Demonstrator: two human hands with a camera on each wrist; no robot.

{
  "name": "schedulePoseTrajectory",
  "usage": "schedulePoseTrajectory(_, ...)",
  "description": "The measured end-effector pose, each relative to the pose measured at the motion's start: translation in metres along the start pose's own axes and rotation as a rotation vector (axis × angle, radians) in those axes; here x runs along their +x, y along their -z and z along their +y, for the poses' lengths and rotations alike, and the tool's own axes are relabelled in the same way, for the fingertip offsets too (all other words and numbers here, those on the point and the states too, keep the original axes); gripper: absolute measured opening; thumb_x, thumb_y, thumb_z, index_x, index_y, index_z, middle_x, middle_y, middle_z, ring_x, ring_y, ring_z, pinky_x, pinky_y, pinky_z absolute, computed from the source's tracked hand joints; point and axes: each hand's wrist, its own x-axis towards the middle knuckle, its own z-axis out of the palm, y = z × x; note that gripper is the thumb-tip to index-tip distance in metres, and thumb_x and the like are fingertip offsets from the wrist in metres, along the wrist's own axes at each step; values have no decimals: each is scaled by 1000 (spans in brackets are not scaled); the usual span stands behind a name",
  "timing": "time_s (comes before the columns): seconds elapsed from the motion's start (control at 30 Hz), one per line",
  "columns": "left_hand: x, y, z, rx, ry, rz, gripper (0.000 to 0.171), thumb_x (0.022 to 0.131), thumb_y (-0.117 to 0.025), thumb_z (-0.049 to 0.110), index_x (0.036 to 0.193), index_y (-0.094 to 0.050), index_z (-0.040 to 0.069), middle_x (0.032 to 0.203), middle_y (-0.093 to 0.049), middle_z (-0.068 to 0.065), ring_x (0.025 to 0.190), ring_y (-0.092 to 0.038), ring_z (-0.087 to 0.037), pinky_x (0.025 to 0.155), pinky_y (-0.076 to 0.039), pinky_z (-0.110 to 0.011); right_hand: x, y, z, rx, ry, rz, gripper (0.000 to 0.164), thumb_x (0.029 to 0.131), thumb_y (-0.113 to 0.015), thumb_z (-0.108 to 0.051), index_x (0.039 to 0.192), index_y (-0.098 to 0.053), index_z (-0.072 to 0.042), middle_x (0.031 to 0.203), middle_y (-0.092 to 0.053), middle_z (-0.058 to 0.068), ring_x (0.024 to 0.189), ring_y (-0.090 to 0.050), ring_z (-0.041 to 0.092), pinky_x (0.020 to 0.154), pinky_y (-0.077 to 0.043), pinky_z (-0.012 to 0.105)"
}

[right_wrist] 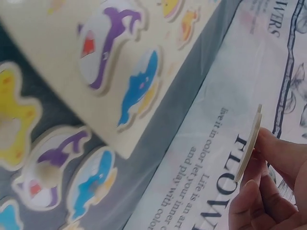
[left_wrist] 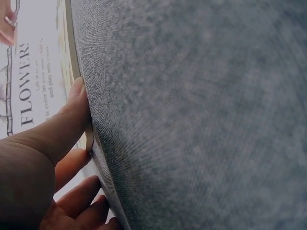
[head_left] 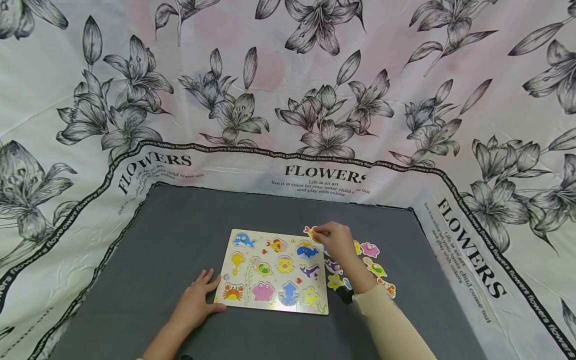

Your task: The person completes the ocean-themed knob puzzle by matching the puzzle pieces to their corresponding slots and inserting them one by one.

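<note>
Floral-sheeted enclosure (head_left: 315, 120) around grey tabletop (head_left: 148, 265)

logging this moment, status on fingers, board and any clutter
Left fingers touch pale rectangular wooden board. Right fingers pinch flat orange-yellow wooden piece. Loose colourful sea-animal pieces right of board.

Your head view from high up, facing forward and down over bench (head_left: 171, 240) and cloth (head_left: 245, 167), your left wrist view sideways, close by the board (head_left: 275, 280), your right wrist view slanting across its far-right corner, sharing board and cloth with the head view.
</note>
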Motion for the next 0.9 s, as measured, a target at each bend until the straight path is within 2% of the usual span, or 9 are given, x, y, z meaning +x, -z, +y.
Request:
schedulePoseTrajectory(0.23,-2,1,0,-18,4,0,90,70,-89,37,147,-53,6,160,-34,-21,150,-25,-46,112,-29,-72,8,-8,-14,11,40,-6,13,89,-79,-16,99,-82,-10,94,-77,5,81,-73,18,68,-60,32)
schedulePoseTrajectory(0.4,-2,2,0,-17,7,4,90,70,-89,37,147,-53,7,161,-35,-20,150,-25,-45,111,-31,-71,13,-15,-23,57,7,-54,12,91,-78,-18,101,-82,-12,96,-76,4,81,-72,15,68,-61,29)
schedulePoseTrajectory(0.53,-2,2,0,-13,-15,17,89,70,-89,36,146,-54,6,160,-36,-21,150,-27,-44,111,-32,-69,18,-21,-29,71,5,-73,13,90,-79,-18,101,-82,-12,94,-76,3,79,-70,13,65,-59,27)
schedulePoseTrajectory(0.9,-1,-1,-5,-1,-23,30,89,69,-90,36,145,-55,6,159,-37,-21,149,-28,-44,110,-35,-68,24,-39,-39,29,37,-103,10,90,-79,-20,97,-82,-14,91,-76,1,76,-67,12,64,-56,27)
